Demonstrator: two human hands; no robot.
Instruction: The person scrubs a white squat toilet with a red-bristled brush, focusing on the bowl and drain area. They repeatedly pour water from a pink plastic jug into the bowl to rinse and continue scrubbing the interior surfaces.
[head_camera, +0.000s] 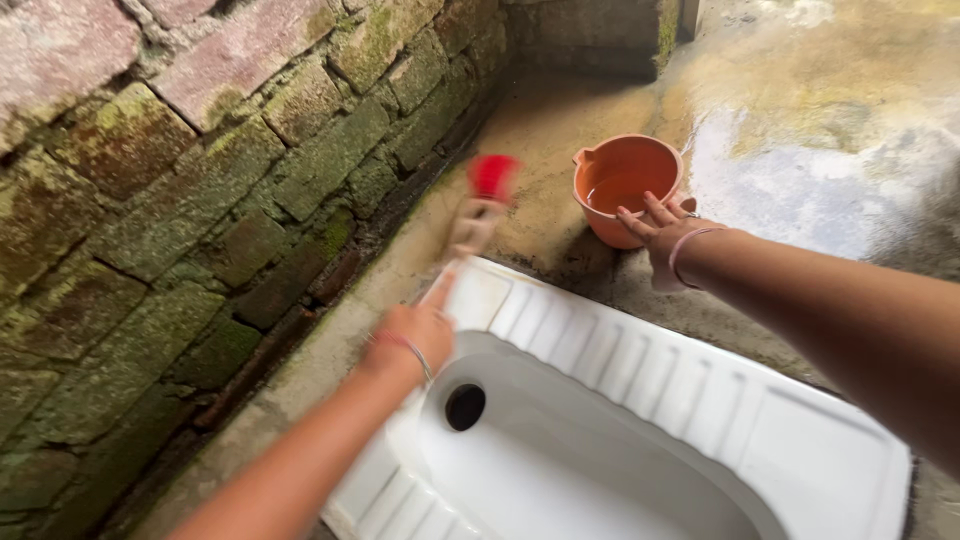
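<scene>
The floor (800, 60) is wet, bare concrete with yellow and grey stains. On one side stands an old brick wall (180, 190) with green moss on it. A white squat toilet pan (640, 420) is set into the floor, with a dark round hole (465, 406) in its bowl. The near end of the pan is cut off by the bottom edge of the view, and its far right corner meets the floor by the right edge.

The left hand (415, 335) is stretched out over the rim of the pan, close to the wall. It is closed around the handle of a brush (478, 215) with a red head. The brush is blurry, so its bristles and its shape are hard to make out. Its head sits over the floor just past the pan's far corner. A thin bangle is on the left wrist.

The right hand (660, 228) reaches to an orange bucket (627, 180) standing on the floor beyond the pan. Its fingers are spread wide and lie on the near rim of the bucket. It is not gripping anything. There is a little water inside the bucket. The right arm comes in from the right edge, and only part of it shows.
</scene>
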